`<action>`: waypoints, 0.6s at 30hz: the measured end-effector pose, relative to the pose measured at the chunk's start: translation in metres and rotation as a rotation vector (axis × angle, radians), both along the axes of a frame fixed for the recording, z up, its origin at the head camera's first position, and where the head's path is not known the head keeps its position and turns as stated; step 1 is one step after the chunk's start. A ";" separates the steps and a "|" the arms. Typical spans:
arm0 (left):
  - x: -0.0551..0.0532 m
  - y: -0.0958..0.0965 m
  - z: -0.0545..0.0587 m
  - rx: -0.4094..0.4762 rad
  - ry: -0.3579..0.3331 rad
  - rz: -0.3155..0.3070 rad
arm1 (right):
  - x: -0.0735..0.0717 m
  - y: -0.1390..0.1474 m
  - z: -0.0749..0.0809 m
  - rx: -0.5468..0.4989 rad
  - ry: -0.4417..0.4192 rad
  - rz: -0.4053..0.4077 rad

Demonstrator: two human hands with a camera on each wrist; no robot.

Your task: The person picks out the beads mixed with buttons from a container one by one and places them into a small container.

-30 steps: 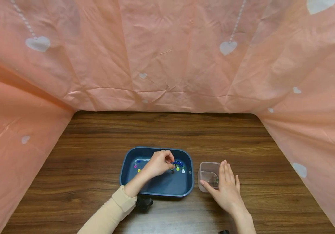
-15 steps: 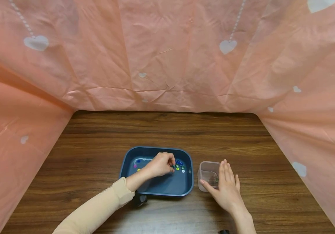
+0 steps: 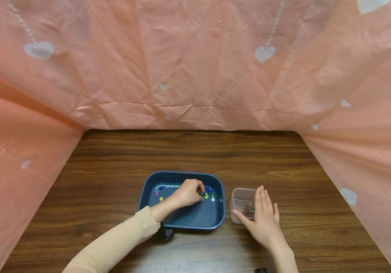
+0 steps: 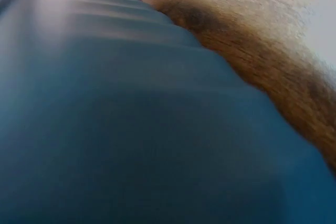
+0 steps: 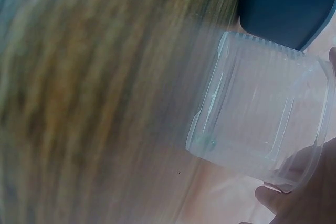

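Note:
My left hand (image 3: pixel 188 192) reaches into a dark blue rectangular tray (image 3: pixel 195 228). Its fingers bend down, with index finger and thumb at a cluster of small round button-like pieces, green and blue (image 3: pixel 208 190); whether a piece lies between the fingertips I cannot tell. Close by are a yellow-green piece (image 3: pixel 207 196) and a white piece (image 3: pixel 213 199). My right hand (image 3: pixel 265 218) holds a clear plastic container (image 3: pixel 239 192), thumb at its near side and long fingers along its right side. A small green piece (image 5: pixel 205 141) shows inside it in the right wrist view.
At the tray's left end lie a blue piece (image 3: pixel 160 188), a magenta piece (image 3: pixel 156 194) and a yellow piece (image 3: pixel 161 198). A black object (image 3: pixel 165 233) shows under the left wrist. Pink curtains (image 3: pixel 195 68) enclose the wooden table (image 3: pixel 120 151) at back and sides.
The left thumb has dropped away from the index fingertip, and the left forearm has shifted and tilted lower to the left. The right hand and the container stay put.

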State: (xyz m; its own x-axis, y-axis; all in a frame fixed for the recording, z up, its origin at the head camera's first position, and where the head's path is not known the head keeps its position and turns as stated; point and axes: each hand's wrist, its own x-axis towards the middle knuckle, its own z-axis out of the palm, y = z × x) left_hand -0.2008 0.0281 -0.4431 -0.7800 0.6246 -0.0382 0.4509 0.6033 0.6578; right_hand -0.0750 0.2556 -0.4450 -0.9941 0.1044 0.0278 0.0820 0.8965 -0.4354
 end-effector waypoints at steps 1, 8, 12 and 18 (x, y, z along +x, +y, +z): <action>0.000 0.000 -0.001 -0.002 0.000 0.002 | 0.000 0.000 0.000 0.001 0.002 0.000; 0.000 0.001 -0.005 -0.017 -0.008 0.010 | -0.001 -0.001 0.000 -0.006 0.005 0.002; 0.000 0.001 -0.006 -0.013 0.015 0.004 | 0.000 0.000 0.000 -0.002 -0.007 0.002; 0.000 0.000 -0.009 0.003 0.047 -0.014 | 0.000 0.000 0.000 -0.009 -0.009 0.006</action>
